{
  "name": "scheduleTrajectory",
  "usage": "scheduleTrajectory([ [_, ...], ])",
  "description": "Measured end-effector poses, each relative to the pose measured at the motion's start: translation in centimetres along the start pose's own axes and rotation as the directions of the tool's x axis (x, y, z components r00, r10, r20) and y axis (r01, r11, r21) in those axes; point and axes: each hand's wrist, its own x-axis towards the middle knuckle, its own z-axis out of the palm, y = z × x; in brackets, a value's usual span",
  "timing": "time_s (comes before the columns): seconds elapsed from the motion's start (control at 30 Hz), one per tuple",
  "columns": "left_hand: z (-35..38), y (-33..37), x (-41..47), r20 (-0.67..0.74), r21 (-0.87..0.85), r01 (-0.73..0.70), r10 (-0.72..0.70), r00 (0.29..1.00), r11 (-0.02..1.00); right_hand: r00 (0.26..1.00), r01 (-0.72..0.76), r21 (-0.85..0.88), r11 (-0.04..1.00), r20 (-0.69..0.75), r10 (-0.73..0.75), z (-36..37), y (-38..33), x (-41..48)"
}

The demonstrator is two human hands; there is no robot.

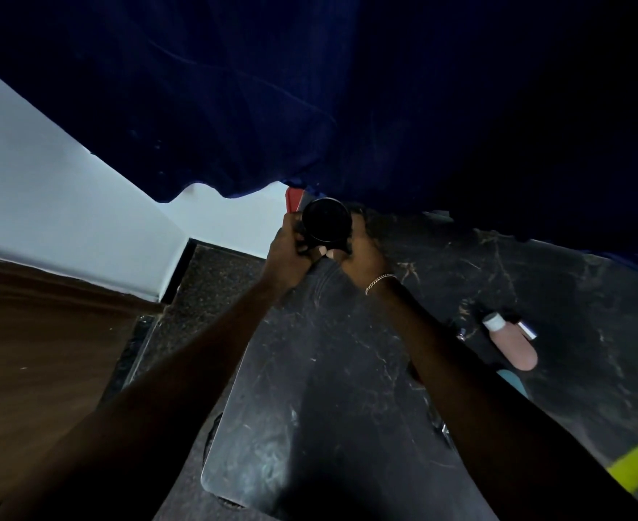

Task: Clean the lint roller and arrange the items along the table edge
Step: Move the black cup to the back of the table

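A: Lint roller (pixel 325 221) location?
B: Held at far edge of surface (pixel 347 370); fingers of left hand (pixel 287 253) and right hand (pixel 362 257) curl round it; probably light, rigid; hold the ends, not the tacky sheet.

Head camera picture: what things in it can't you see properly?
Head view only:
black round thing: left hand and right hand wrap it; its body is hidden.
red thing: mostly behind the black round thing and blue curtain.
teal thing: covered by the right arm.
yellow-green thing: blurred, dim.
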Motion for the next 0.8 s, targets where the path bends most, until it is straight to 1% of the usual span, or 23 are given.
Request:
scheduleTrajectory([
  [0.23,0.2,-0.3,0.3,0.010,0.011,0.009,-0.009,1.000,1.000,1.000,-0.012,-0.021,1.000,-0.003,0.012,0.0,0.5,0.3],
  [0.4,0.5,-0.8,0.1,0.022,-0.015,0.068,-0.068,0.997,0.998,0.997,-0.052,-0.022,0.998,0.051,0.053,0.1,0.8,0.4],
  [0.5,0.5,-1.4,-0.5,0.021,0.002,0.138,-0.138,0.990,0.990,0.999,-0.036,-0.077,0.996,0.004,0.037,0.1,1.1,-0.4],
  [0.57,0.4,-1.5,-1.6,0.038,0.021,0.154,-0.155,0.987,0.988,0.999,-0.030,-0.119,0.992,-0.018,0.028,-0.4,1.5,-1.6],
  [0.63,0.5,-1.6,-3.4,0.048,0.018,0.091,-0.092,0.995,0.996,1.000,-0.005,-0.151,0.988,-0.029,0.000,-1.1,2.1,-3.2],
  [0.7,0.7,-1.7,-5.6,0.048,0.075,0.024,-0.028,0.998,0.997,0.998,0.043,-0.165,0.985,-0.039,-0.050,-2.2,2.6,-5.3],
  [0.8,1.4,-1.9,-9.0,0.075,0.286,-0.044,0.023,0.997,0.957,0.995,0.083,-0.128,0.988,-0.036,-0.089,-4.0,3.1,-9.1],
])
